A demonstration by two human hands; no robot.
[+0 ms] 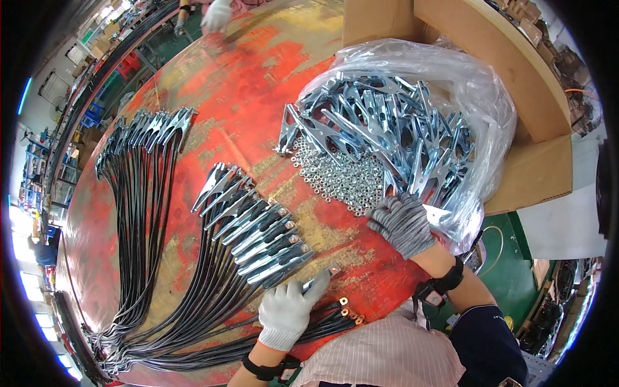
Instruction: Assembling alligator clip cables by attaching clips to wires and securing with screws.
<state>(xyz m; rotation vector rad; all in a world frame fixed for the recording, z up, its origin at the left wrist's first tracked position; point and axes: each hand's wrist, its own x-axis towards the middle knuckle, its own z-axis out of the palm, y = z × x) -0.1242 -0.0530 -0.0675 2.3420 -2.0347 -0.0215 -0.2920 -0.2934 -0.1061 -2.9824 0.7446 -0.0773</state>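
Observation:
My left hand (pixel 284 313), in a white knit glove, is closed on a black cable, and the copper lug (pixel 333 269) at the cable's end sticks out past the thumb. My right hand (pixel 401 222), in a grey striped glove, is at the near edge of a pile of metal nuts (pixel 345 184), beside a heap of silvery spring clamps (pixel 393 126). Its fingers curl down, and whatever they grip is hidden. Left of my left hand lies a row of clamps (pixel 258 226) fitted to black cables. More cables with bare copper lugs (pixel 343 302) lie just right of it.
A second bundle of clamped cables (pixel 145 135) lies at the far left. The clamp heap rests on clear plastic film (pixel 493 97) by an open cardboard box (pixel 548 168). The round table (pixel 219 84) is worn red. Across it is another person's gloved hand (pixel 216 16).

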